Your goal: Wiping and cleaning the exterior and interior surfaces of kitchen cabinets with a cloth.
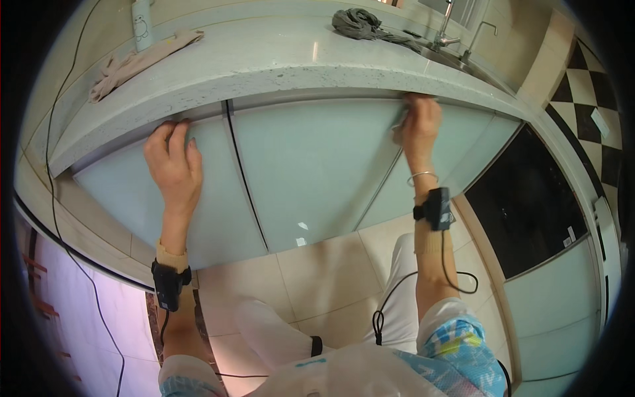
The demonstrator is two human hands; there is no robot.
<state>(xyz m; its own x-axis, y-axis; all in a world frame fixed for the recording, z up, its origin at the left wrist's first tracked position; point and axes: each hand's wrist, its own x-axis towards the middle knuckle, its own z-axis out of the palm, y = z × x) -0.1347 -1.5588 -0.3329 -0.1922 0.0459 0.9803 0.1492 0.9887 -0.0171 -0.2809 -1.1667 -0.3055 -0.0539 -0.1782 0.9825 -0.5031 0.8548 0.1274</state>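
My left hand (173,164) is raised to the top of the left frosted-glass cabinet door (213,198). Its fingers are bent at the door's upper edge, with the tips hidden under the countertop lip. Farther right, my right hand (422,121) is closed at the upper edge of the cabinet front, just under the counter. A small pale thing (398,130), perhaps part of a cloth, shows beside its fingers. Between my hands is the wide middle cabinet door (317,168), with a dark gap along its left side.
On the speckled countertop (278,54) lie a beige cloth (144,62) and a crumpled grey cloth (357,25). A white bottle (142,25) stands behind the beige cloth. The sink's faucet (443,30) is at back right, a black appliance panel (526,198) at right. A black cable (54,198) hangs at left.
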